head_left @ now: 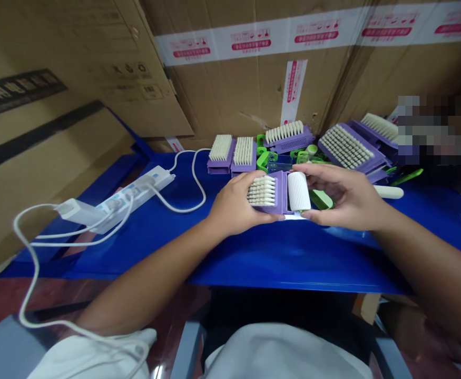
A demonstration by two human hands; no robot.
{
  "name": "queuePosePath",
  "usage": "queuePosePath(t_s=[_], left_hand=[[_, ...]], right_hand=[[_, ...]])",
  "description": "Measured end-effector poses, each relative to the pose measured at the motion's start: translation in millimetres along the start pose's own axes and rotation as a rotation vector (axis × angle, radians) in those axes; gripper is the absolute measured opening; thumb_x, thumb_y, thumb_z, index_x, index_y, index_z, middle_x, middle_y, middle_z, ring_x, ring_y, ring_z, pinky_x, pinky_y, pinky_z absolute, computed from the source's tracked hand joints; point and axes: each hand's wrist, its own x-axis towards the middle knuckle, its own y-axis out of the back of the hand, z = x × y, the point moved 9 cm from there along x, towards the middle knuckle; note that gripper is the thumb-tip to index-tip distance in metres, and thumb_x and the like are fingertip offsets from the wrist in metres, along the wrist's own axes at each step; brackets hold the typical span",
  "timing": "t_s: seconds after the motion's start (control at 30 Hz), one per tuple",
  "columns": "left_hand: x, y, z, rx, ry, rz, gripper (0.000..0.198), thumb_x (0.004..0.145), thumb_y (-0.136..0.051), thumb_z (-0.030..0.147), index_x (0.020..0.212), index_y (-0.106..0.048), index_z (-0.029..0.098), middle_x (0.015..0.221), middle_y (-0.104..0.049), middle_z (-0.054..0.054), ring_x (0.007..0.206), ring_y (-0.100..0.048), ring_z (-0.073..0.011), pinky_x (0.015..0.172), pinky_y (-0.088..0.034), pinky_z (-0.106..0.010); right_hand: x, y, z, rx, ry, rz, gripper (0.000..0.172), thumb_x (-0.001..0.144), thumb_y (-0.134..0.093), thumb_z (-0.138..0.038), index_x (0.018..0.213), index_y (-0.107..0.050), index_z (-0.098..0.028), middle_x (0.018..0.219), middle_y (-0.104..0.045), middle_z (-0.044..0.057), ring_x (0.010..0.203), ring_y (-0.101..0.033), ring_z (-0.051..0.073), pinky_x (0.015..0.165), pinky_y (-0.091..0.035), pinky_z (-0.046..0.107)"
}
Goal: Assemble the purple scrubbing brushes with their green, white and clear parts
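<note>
My left hand (230,206) is wrapped round a purple brush head (281,190) whose pale bristles face up, above the blue table. My right hand (349,199) is closed on a white ridged piece (298,191), thumb at its near edge and fingers at its far edge. The ridged piece lies right against the brush head's right end; whether the two are joined I cannot tell. Beneath my right palm shows a green part (322,199), and past that hand a white rounded handle end (389,192) sticks out.
Purple brush heads (244,152) stand at the back of the blue table (254,258), with more brush heads (351,147) at right. Small green parts (267,159) lie between. A white power strip (135,195) with cables sits left. Cardboard boxes (230,89) wall the back.
</note>
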Motion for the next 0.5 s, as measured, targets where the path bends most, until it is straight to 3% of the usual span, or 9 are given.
queuePosePath(t_s=[0.2, 0.5], left_hand=[[0.1, -1.1, 1.7, 0.001, -0.069, 0.002, 0.097, 0.057, -0.108, 0.052, 0.140, -0.069, 0.023, 0.143, -0.076, -0.012, 0.131, -0.075, -0.0354, 0.121, -0.058, -0.054], [-1.7, -1.7, 4.8, -0.018, -0.107, 0.013, 0.098, 0.057, -0.108, 0.049, 0.142, -0.069, 0.020, 0.144, -0.076, -0.013, 0.132, -0.075, -0.0349, 0.123, -0.057, -0.053]], right_hand=[[0.3, 1.3, -0.8, -0.048, 0.054, -0.011, 0.075, 0.077, -0.101, -0.030, 0.147, -0.075, -0.038, 0.143, -0.079, 0.005, 0.129, -0.077, 0.031, 0.103, -0.070, 0.042], [-2.5, 1.0, 0.8, 0.010, 0.073, -0.022, 0.084, 0.075, -0.101, -0.021, 0.151, -0.073, -0.041, 0.142, -0.078, 0.002, 0.130, -0.077, 0.030, 0.111, -0.068, 0.042]])
